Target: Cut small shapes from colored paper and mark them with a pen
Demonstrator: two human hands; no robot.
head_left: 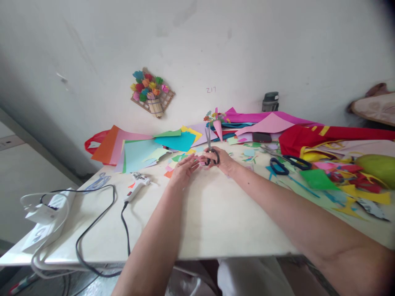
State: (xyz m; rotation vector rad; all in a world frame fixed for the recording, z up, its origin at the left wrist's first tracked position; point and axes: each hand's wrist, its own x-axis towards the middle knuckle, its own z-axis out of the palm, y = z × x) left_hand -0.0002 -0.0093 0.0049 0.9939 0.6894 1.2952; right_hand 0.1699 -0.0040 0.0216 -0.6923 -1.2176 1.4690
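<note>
My right hand (222, 160) is closed around the black handles of a pair of scissors (210, 146), whose blades point up and away from me. My left hand (182, 168) lies just left of it with the fingers stretched out towards the scissors, its fingertips at a small pink paper piece (202, 163) that is barely visible between the two hands. Both hands rest over the white table (216, 213), near its middle.
Coloured paper sheets (145, 150) lie at the back left, paper scraps and another pair of scissors (285, 162) at the right. A glue gun (137, 187) with a black cord and a white power strip (46, 213) sit at the left. A paper-flower decoration (151, 93) hangs on the wall.
</note>
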